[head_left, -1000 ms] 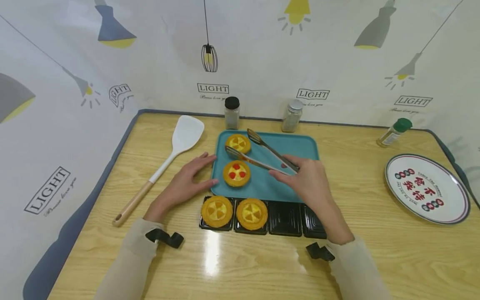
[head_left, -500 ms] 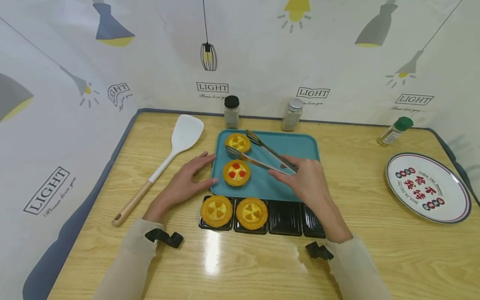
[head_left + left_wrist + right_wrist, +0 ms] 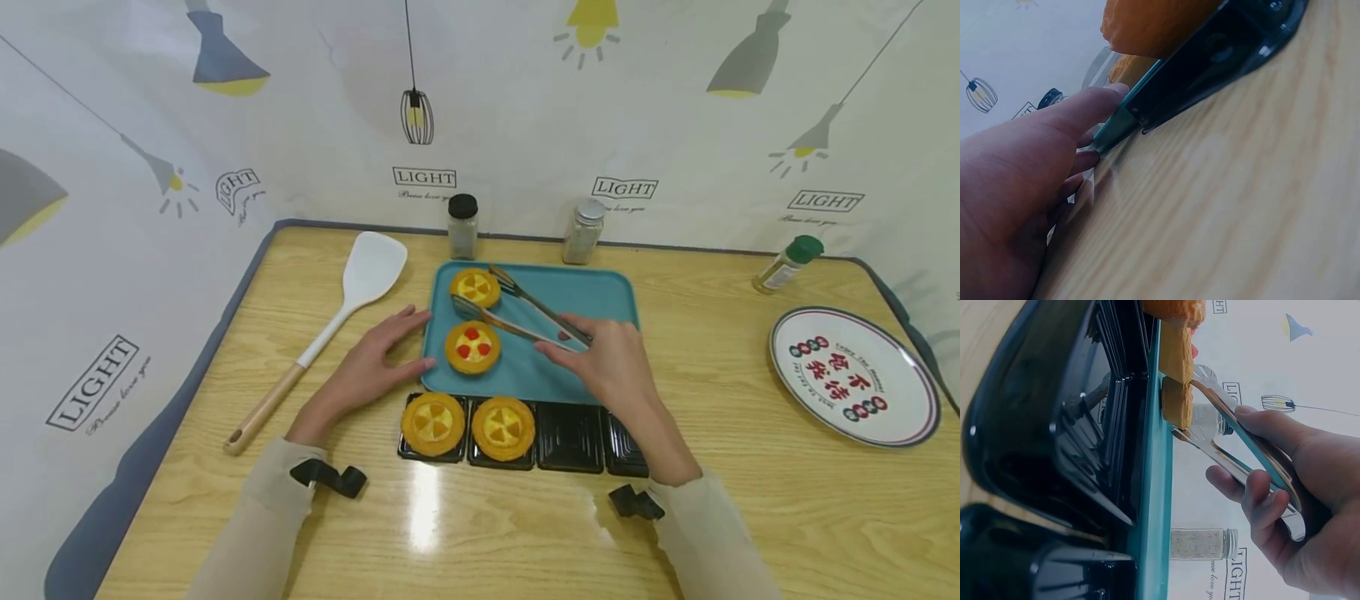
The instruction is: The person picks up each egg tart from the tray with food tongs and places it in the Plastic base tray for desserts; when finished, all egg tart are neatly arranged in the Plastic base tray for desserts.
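Observation:
My right hand grips metal tongs between thumb and fingers. The tongs' arms are spread apart, with their tips by the far egg tart at the tray's back left. Nearer on the blue-green tray lies a tart with red pieces. My left hand rests at the tray's left edge with fingers extended; in the left wrist view its thumb touches the rim. In front of the tray, black square holders stand in a row. The two left ones carry tarts with orange wedges.
A white spatula with a wooden handle lies to the left. Behind the tray stand a black-capped jar and a silver-capped jar. Over on the right are a green-capped bottle and a printed oval plate.
My right hand and the tongs have shifted slightly left, the tips nearer the far tart. The left hand, the tray and the tarts stay where they were.

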`<state>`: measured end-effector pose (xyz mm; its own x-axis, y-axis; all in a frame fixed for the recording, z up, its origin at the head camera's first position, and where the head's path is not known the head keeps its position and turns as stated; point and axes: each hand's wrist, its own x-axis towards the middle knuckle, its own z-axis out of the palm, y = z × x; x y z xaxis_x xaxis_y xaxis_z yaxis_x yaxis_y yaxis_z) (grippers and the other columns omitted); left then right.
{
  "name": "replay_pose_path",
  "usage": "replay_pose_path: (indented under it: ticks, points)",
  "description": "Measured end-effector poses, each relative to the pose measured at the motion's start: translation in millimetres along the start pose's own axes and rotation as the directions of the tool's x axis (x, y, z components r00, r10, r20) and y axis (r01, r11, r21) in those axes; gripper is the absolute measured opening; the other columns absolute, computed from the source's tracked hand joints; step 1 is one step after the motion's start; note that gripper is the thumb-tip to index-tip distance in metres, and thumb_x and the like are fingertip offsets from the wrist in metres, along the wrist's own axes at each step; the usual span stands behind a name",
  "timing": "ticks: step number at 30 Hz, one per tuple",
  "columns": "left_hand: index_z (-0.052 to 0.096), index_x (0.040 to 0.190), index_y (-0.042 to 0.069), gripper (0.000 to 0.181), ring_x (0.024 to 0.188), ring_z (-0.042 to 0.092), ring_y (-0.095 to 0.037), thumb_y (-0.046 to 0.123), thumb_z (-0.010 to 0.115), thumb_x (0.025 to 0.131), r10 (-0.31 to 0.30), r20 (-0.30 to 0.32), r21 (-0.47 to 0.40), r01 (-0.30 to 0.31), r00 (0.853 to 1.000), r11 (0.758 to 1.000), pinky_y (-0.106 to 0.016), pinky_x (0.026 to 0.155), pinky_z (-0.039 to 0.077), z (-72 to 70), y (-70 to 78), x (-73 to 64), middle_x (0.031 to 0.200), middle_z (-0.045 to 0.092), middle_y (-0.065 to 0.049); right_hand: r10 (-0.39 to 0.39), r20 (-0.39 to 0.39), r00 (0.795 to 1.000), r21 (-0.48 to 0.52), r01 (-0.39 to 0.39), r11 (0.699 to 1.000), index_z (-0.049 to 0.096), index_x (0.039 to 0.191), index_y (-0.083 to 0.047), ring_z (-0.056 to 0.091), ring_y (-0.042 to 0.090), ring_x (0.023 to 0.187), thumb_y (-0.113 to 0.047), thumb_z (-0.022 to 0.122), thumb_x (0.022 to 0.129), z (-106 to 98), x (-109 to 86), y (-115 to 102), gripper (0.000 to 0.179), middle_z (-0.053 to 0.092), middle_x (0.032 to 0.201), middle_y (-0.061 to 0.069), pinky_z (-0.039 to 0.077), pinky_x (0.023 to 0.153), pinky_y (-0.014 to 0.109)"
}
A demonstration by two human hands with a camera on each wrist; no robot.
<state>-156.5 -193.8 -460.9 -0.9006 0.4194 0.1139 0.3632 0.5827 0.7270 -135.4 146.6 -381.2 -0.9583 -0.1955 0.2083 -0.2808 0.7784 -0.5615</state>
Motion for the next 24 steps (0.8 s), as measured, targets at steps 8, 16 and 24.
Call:
replay_pose_path:
  ticks: [8, 16, 24]
  points:
    - [0.038, 0.152, 0.029, 0.072, 0.145, 0.02, -0.02, 0.051, 0.068, 0.089, -0.002, 0.005, -0.003, 0.002, 1.0, 1.0, -0.052, 0.115, 0.018, 0.9, -1.6, -1.4, 0.158, 0.028, -0.003, -0.042, -0.037, 0.998, 0.015, 0.043, 0.999, 0.073, 0.115, -0.003, 0.041, 0.009, 0.04, -0.04, 0.08, 0.081, 1.1, -0.7, 1.1, 0.051, 0.072, 0.076, 0.002, 0.033, 0.036, 0.027]
    - [0.039, 0.152, 0.028, 0.072, 0.145, 0.02, -0.02, 0.05, 0.067, 0.09, 0.0, 0.005, -0.007, 0.0, 1.0, 1.0, -0.052, 0.115, 0.019, 0.7, -0.7, -1.6, 0.158, 0.028, -0.003, -0.053, -0.074, 0.996, 0.051, 0.056, 0.997, 0.074, 0.115, -0.006, 0.035, 0.009, 0.039, -0.041, 0.08, 0.081, -5.8, -2.1, 1.8, 0.048, 0.072, 0.076, -0.001, 0.029, 0.034, 0.027]
    - [0.038, 0.152, 0.028, 0.072, 0.145, 0.02, -0.019, 0.052, 0.066, 0.09, 0.005, 0.006, 0.008, -0.005, 1.0, 1.0, -0.052, 0.116, 0.019, 0.4, -0.4, 0.1, 0.158, 0.028, -0.002, -0.021, -0.105, 0.994, 0.101, 0.032, 0.994, 0.075, 0.115, -0.012, 0.032, 0.008, 0.038, -0.042, 0.081, 0.079, -41.6, -21.8, 12.6, 0.048, 0.072, 0.077, -0.001, 0.027, 0.032, 0.025]
